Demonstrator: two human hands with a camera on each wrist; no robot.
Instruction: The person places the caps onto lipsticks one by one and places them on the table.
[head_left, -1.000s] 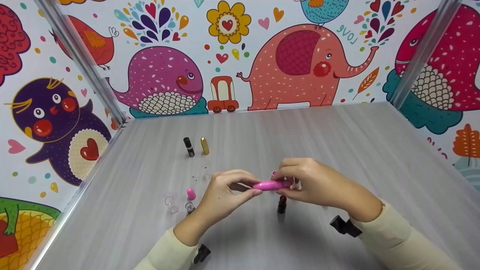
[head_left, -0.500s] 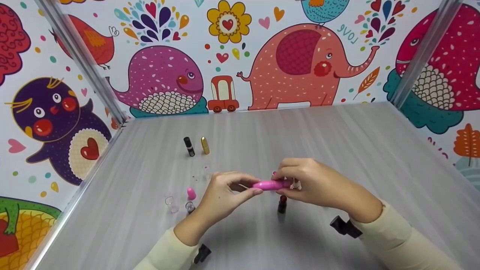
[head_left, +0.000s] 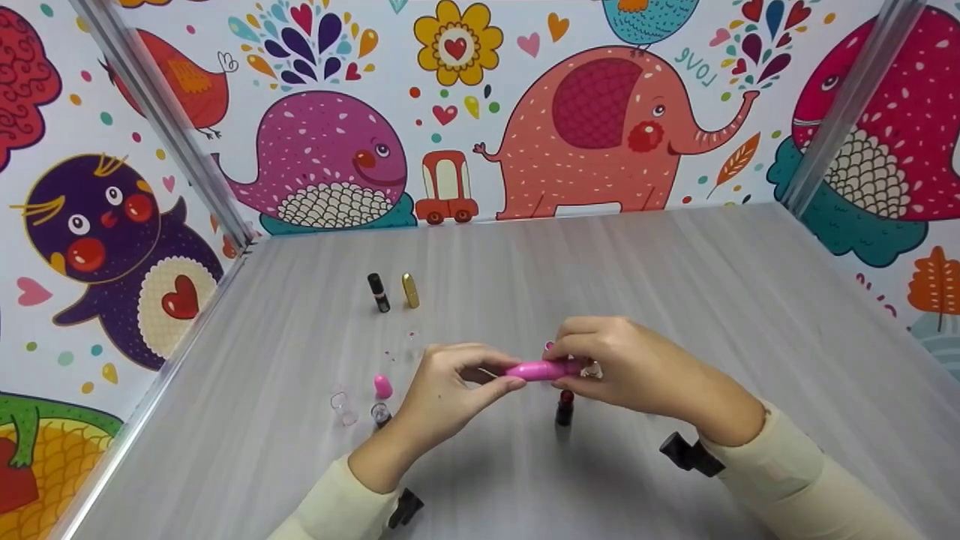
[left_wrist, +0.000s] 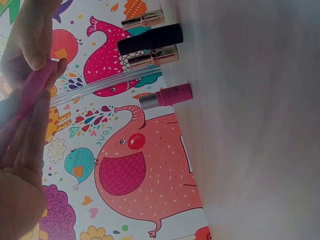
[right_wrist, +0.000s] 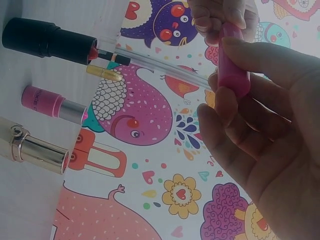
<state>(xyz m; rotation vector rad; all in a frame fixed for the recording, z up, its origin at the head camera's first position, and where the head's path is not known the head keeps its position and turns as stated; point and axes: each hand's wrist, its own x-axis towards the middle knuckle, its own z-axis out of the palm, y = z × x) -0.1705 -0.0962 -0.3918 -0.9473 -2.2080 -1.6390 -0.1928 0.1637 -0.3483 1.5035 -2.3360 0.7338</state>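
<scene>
A pink lipstick tube is held sideways above the table, between both hands. My left hand pinches its left end with thumb and fingers. My right hand grips the other end, covering part of it. In the right wrist view, the flat base of the tube faces the camera. Just below the hands stands an uncapped black lipstick with a dark red tip. A pink lipstick with a silver collar and a gold lipstick stand close by, mostly hidden behind my right hand in the head view.
Farther back left stand a black tube and a gold tube. Left of my left hand are a pink cap, a clear cap and a dark cap partly behind the wrist. Patterned walls border the table.
</scene>
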